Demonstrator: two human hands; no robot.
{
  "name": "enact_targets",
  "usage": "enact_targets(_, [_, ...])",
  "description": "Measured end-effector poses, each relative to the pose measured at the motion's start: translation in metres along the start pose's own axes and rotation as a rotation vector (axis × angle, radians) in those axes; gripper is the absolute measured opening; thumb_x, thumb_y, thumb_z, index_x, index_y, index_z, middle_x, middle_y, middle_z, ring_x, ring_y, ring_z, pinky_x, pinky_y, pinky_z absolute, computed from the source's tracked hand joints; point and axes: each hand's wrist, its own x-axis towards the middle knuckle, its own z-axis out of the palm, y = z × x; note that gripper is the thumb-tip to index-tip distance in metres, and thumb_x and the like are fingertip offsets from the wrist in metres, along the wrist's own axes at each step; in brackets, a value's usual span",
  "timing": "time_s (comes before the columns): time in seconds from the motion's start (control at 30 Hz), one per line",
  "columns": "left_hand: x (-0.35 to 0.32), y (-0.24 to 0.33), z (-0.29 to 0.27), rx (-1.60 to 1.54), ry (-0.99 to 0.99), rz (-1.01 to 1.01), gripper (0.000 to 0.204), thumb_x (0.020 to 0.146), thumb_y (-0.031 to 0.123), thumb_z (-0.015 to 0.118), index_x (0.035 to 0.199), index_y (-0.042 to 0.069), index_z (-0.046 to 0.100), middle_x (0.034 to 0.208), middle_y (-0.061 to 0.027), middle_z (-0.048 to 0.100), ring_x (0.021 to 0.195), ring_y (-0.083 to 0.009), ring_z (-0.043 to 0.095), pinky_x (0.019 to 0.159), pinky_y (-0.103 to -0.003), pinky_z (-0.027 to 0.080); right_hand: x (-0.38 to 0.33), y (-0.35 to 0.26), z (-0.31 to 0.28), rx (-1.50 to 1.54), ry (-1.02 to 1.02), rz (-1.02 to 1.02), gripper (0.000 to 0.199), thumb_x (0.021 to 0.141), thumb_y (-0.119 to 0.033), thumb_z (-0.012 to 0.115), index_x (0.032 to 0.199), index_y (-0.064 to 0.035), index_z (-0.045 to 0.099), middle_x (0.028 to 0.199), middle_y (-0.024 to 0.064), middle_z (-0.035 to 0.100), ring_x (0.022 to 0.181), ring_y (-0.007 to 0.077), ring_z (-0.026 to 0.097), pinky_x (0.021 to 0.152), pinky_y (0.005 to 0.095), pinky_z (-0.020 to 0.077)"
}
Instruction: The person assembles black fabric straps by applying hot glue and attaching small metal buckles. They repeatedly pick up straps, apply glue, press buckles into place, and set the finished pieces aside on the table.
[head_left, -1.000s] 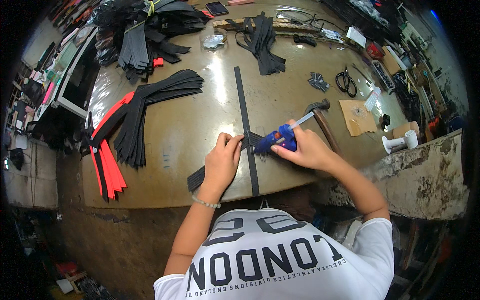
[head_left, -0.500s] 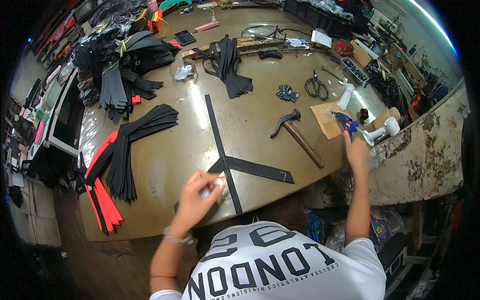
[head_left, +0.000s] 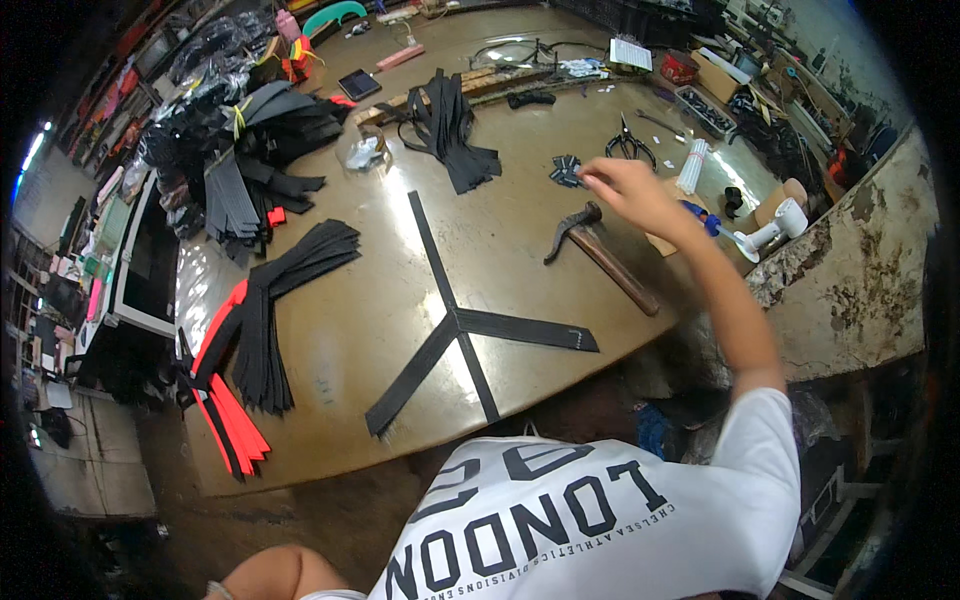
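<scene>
Black straps (head_left: 470,330): three flat strips joined in a Y on the brown table (head_left: 340,330), just in front of your chest, touched by neither hand; the long one runs away from you up the middle, one arm slants down to your left, one lies out to the right with a row of small pale marks at its end
Far left: a fan of black and red-orange strips (head_left: 245,375) lies at the table's left edge, well apart from the Y
Upper left: a heap of more black cut pieces (head_left: 240,160) sits at the far left corner
Your left hand: out of view; only your bent left arm shows at the bottom edge, so you cannot tell whether its grip is apart or together
Top centre: a loose bundle of black strips (head_left: 450,130) rests across a wooden slat
Hammer (head_left: 600,255): lies flat on the table right of the Y, dark head pointing away from you, wooden handle angled toward the table's near right edge
Your right hand (head_left: 625,190): raised over the far right of the table, just beyond the hammer head, fingers drawn together with fingertips pinched; whether they clamp anything you cannot tell
Scissors (head_left: 628,145): lie just beyond your right hand
White bottle (head_left: 770,228): lies on its side at the right edge, beside a blue-handled tool (head_left: 705,218)
</scene>
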Motion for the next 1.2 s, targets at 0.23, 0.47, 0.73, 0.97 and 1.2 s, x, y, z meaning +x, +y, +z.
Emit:
enact_targets(0.23, [0.012,0.03,0.002,-0.211,-0.426,-0.154,0.007,0.074,0.007,0.055,0.068,0.008,0.058,0.078,-0.008,0.063,0.053,-0.0093,0.047,0.044,-0.02,0.033,0.053,0.103,0.094,-0.106,-0.055,0.089,0.016,0.087,-0.017,0.065,0.097,-0.0048,0.068,0.096,0.0142,0.06,0.092,0.0331,0.06,0.081,0.0411,0.0487])
enact_targets(0.47, [-0.031,0.045,-0.011,0.218,-0.008,-0.093,0.015,0.071,0.013,0.062,0.058,0.02,0.058,0.075,0.0042,0.07,0.058,-0.0031,0.049,0.056,-0.02,0.033,0.05,0.075,0.074,-0.129,-0.007,0.082,0.019,0.085,-0.021,0.067,0.089,-0.0046,0.059,0.092,0.0132,0.058,0.089,0.0345,0.058,0.076,0.0439,0.0474])
enact_targets(0.73, [-0.09,-0.072,-0.004,-0.869,0.011,-1.221,0.015,0.088,0.017,0.059,0.083,0.005,0.067,0.082,-0.0077,0.068,0.066,-0.0169,0.058,0.062,-0.028,0.043,0.021,0.012,0.046,0.79,0.099,0.342,0.018,0.089,-0.015,0.067,0.085,-0.0047,0.053,0.081,0.0037,0.067,0.07,0.0061,0.06,0.059,0.0238,0.0476])
enact_targets(0.97, [-0.106,-0.178,0.146,-1.018,-0.331,-1.015,0.025,0.092,0.024,0.066,0.099,0.0,0.067,0.094,-0.0079,0.067,0.088,-0.0208,0.062,0.081,-0.032,0.047,-0.048,-0.043,0.074,0.925,0.099,0.471,0.021,0.083,-0.016,0.078,0.087,-0.004,0.061,0.079,-0.0001,0.063,0.07,0.0062,0.059,0.06,0.021,0.0497])
enact_targets(1.2, [-0.092,-0.193,0.135,-0.41,-0.243,-1.153,0.016,0.088,0.017,0.071,0.092,0.002,0.069,0.092,-0.0095,0.068,0.082,-0.0193,0.064,0.073,-0.032,0.05,-0.057,-0.05,0.062,1.032,0.238,0.533,0.019,0.084,-0.012,0.075,0.094,-0.0004,0.064,0.083,0.0022,0.065,0.076,0.0083,0.062,0.072,0.0227,0.0516])
